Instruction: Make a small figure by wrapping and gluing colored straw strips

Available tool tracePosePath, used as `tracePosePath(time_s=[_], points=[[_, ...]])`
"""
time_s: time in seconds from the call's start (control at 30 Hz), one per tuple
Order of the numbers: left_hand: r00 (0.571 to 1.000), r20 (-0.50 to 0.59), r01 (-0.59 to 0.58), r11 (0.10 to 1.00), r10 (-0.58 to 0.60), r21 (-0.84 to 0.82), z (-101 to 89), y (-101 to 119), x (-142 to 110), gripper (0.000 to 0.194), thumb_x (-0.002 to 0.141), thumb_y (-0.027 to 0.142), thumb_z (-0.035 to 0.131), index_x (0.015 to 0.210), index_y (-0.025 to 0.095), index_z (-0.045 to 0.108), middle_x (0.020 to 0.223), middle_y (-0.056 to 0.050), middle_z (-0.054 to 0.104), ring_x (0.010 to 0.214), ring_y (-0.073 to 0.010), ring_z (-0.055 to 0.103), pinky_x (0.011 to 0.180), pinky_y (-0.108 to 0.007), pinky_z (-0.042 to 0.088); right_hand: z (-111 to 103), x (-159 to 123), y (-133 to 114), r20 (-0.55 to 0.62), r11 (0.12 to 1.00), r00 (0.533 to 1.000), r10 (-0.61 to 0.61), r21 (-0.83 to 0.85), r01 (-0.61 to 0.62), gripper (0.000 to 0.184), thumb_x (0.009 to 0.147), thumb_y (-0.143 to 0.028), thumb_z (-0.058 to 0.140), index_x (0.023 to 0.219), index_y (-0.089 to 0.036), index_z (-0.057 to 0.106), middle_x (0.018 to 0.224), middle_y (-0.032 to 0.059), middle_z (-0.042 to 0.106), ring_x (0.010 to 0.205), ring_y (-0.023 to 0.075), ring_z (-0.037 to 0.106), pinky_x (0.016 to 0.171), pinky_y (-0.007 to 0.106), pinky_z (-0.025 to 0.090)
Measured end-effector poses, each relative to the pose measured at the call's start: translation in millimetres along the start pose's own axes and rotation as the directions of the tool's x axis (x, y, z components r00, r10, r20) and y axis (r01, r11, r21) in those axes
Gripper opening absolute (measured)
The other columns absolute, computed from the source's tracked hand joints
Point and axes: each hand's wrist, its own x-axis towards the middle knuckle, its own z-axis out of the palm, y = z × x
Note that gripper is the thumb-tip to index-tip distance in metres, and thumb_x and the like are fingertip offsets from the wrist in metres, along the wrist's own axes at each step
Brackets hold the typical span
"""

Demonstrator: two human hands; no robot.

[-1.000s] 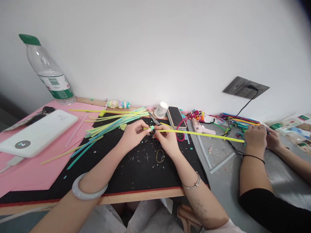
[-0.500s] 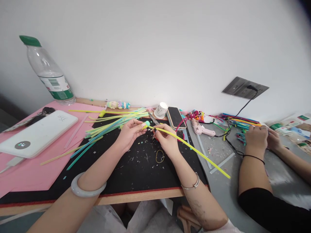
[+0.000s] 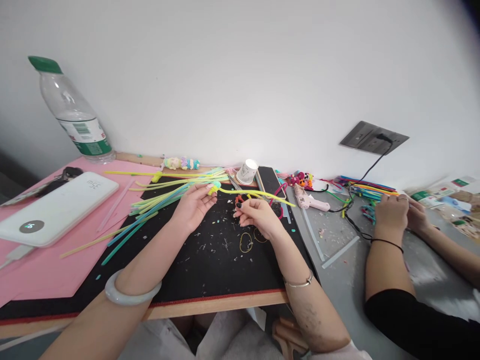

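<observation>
My left hand [image 3: 195, 206] pinches a small curled piece of mint-green and yellow pipe cleaner [image 3: 214, 188] between thumb and fingers. From it a long yellow pipe cleaner [image 3: 258, 192] runs off to the right, its far end free in the air above the phone's near end. My right hand [image 3: 257, 216] is just below this stem, apart from it, fingers loosely bent with nothing visible in them. Beside its fingertips are the orange-red handles of scissors [image 3: 239, 201], partly hidden. A thin rubber band [image 3: 246, 243] lies below on the black mat [image 3: 210, 270].
Loose green, blue and yellow pipe cleaners [image 3: 150, 205] lie left. A paper cup [image 3: 247, 171], phone [image 3: 268, 181] and pink glue gun [image 3: 309, 199] stand behind. At left are a power bank [image 3: 63, 207] and bottle [image 3: 80, 125]. A co-worker's hands [image 3: 392, 212] work at right.
My right hand has let go of the yellow pipe cleaner and dropped slightly below it. My left hand has moved left with the curled piece, and the stem's free end has swung up.
</observation>
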Motion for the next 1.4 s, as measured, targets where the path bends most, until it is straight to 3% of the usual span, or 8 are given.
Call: tracePosePath(time_s=[0.13, 0.27, 0.37, 0.47, 0.6, 0.83, 1.17, 1.4], points=[[0.995, -0.037, -0.088, 0.99, 0.092, 0.113, -3.4, -0.5, 0.4, 0.021, 0.059, 0.015, 0.074, 0.071, 0.015, 0.058, 0.063, 0.002, 0.063, 0.062, -0.0103, 0.062, 0.069, -0.026, 0.05, -14.7, -22.2, -24.3, 0.174, 0.949, 0.982, 0.077, -0.315, -0.019, 0.025, 0.075, -0.036, 0.062, 0.068, -0.011, 0.062, 0.07, 0.0067, 0.069, 0.049, 0.0067, 0.059, 0.047, 0.016, 0.05], [0.994, -0.033, -0.098, 0.979, 0.106, 0.18, -3.7, -1.5, 0.1, 0.024, 0.056, 0.018, 0.077, 0.072, 0.014, 0.059, 0.063, 0.001, 0.064, 0.061, -0.0107, 0.062, 0.07, -0.027, 0.05, -57.5, -44.2, -47.4, -0.058, 0.896, 0.993, -0.103, -0.44, 0.067, 0.019, 0.074, -0.032, 0.06, 0.073, -0.013, 0.062, 0.078, 0.0082, 0.069, 0.058, 0.0114, 0.063, 0.056, 0.024, 0.054], [0.994, -0.033, -0.095, 0.98, 0.102, 0.176, -3.5, -1.7, 0.2, 0.025, 0.056, 0.019, 0.077, 0.072, 0.014, 0.059, 0.063, 0.001, 0.065, 0.061, -0.0106, 0.062, 0.069, -0.027, 0.049, -110.8, -46.6, -51.6, -0.428, 0.782, 0.837, -0.34, -0.623, 0.0, 0.028, 0.072, -0.02, 0.054, 0.098, -0.013, 0.062, 0.086, 0.011, 0.069, 0.075, 0.0189, 0.065, 0.067, 0.032, 0.053], [0.996, -0.035, -0.073, 0.986, 0.08, 0.152, -3.7, -1.1, 0.4, 0.023, 0.057, 0.018, 0.076, 0.072, 0.014, 0.059, 0.064, 0.0, 0.065, 0.062, -0.0106, 0.062, 0.068, -0.026, 0.05, -160.9, -37.0, -44.2, -0.588, 0.451, 0.684, -0.432, -0.797, -0.401, 0.044, 0.067, -0.012, 0.052, 0.111, -0.009, 0.059, 0.102, 0.0172, 0.066, 0.092, 0.0276, 0.062, 0.08, 0.04, 0.047], [0.998, -0.044, -0.028, 0.993, 0.033, 0.115, -3.8, 0.2, 0.2, 0.019, 0.058, 0.014, 0.073, 0.071, 0.015, 0.059, 0.065, 0.0, 0.064, 0.062, -0.0101, 0.061, 0.066, -0.025, 0.05, -193.3, -20.3, -30.6, -0.543, 0.166, 0.752, -0.374, -0.837, -0.522, 0.055, 0.067, -0.009, 0.05, 0.121, -0.01, 0.052, 0.107, 0.0179, 0.063, 0.097, 0.0287, 0.059, 0.08, 0.037, 0.044], [0.998, -0.055, 0.013, 0.998, -0.009, 0.069, -4.1, 0.6, 1.9, 0.015, 0.061, 0.012, 0.07, 0.068, 0.015, 0.057, 0.064, 0.0, 0.063, 0.06, -0.0088, 0.059, 0.063, -0.023, 0.05, -205.3, -10.9, -22.9, -0.441, -0.067, 0.812, -0.382, -0.863, -0.501, 0.059, 0.069, -0.014, 0.053, 0.127, -0.02, 0.047, 0.112, 0.0181, 0.053, 0.103, 0.0314, 0.051, 0.08, 0.041, 0.041], [0.996, -0.081, 0.046, 0.999, -0.044, 0.024, -4.6, 1.5, 3.0, 0.012, 0.064, 0.011, 0.068, 0.068, 0.015, 0.057, 0.066, 0.0, 0.063, 0.059, -0.009, 0.059, 0.062, -0.023, 0.05, -220.5, -12.6, -28.8, -0.363, -0.092, 0.875, -0.321, -0.907, -0.41, 0.042, 0.066, -0.028, 0.056, 0.107, -0.017, 0.057, 0.088, 0.0105, 0.063, 0.081, 0.0253, 0.058, 0.064, 0.03, 0.038], [0.995, -0.077, 0.068, 0.998, -0.068, 0.0, -3.8, 1.0, 3.0, 0.011, 0.064, 0.009, 0.067, 0.068, 0.014, 0.058, 0.065, 0.0, 0.061, 0.058, -0.0086, 0.058, 0.059, -0.021, 0.051, -198.9, -42.8, -30.9, -0.389, 0.19, 0.734, -0.556, -0.92, -0.344, 0.04, 0.068, -0.033, 0.053, 0.105, -0.017, 0.056, 0.09, 0.0104, 0.064, 0.078, 0.0229, 0.057, 0.064, 0.029, 0.039]])
